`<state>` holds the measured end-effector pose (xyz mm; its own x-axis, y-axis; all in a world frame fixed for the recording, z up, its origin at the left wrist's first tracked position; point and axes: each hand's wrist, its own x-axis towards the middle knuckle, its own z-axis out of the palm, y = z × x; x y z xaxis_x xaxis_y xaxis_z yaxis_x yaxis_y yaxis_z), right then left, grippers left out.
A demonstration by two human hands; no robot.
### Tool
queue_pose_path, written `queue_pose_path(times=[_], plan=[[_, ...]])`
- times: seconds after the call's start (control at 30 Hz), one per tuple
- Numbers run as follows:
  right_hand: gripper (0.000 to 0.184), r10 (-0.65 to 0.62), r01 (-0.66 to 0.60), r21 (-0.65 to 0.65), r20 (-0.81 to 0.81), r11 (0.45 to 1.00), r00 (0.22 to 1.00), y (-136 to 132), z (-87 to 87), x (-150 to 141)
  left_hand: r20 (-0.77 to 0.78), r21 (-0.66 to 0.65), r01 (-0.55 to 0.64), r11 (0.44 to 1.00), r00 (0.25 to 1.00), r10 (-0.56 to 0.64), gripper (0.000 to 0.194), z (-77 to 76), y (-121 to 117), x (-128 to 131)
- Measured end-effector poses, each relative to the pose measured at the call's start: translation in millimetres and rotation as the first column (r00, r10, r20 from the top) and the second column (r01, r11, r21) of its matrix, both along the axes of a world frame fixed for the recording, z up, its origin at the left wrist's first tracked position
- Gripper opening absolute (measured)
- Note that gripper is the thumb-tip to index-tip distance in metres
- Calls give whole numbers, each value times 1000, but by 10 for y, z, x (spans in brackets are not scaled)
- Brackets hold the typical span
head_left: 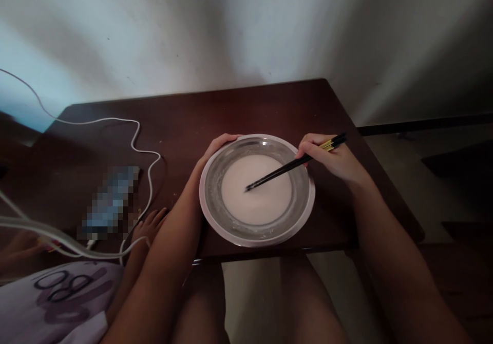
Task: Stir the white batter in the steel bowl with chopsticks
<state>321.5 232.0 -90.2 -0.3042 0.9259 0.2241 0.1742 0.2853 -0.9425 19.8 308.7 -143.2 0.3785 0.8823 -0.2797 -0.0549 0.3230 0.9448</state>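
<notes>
A wide metal bowl (257,242) stands near the front edge of the table, with a smooth white liquid (256,200) in its bottom. Smears of white cling to the inner wall. My left hand (221,141) holds the bowl's far left rim; most of its fingers are hidden behind the bowl. In my right hand (323,154), at the bowl's right rim, is a pair of black chopsticks (281,171) with gold bands near the top. They slant down to the left, and their tips are in the white liquid.
The dark brown table (231,109) meets a pale wall (185,41). To the left lies a blurred-out phone (111,200) with a white cable (150,179) running across the tabletop. Beside me sits another person in a printed light shirt (65,303), one hand (152,224) on the table.
</notes>
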Motion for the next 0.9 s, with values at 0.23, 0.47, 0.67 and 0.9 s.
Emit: queue_pose_path(times=[0.23, 0.47, 0.67, 0.9], plan=[[34, -110, 111, 15, -33, 994, 993, 15, 10, 39, -5, -3, -16, 1000, 1000, 16, 30, 13, -13, 22], [32, -42, 43, -18, 15, 999, 999, -8, 17, -21, -2, 2, 4, 1000, 1000, -4, 27, 6, -23, 20], [35, -65, 64, -32, -32, 997, 997, -5, 24, 9, -1, -16, 0, 1000, 1000, 0, 28, 23, -25, 30], [34, -107, 107, -7, 0, 994, 994, -4, 38, -1, 12, 5, 2, 1000, 1000, -2, 27, 0, -8, 4]])
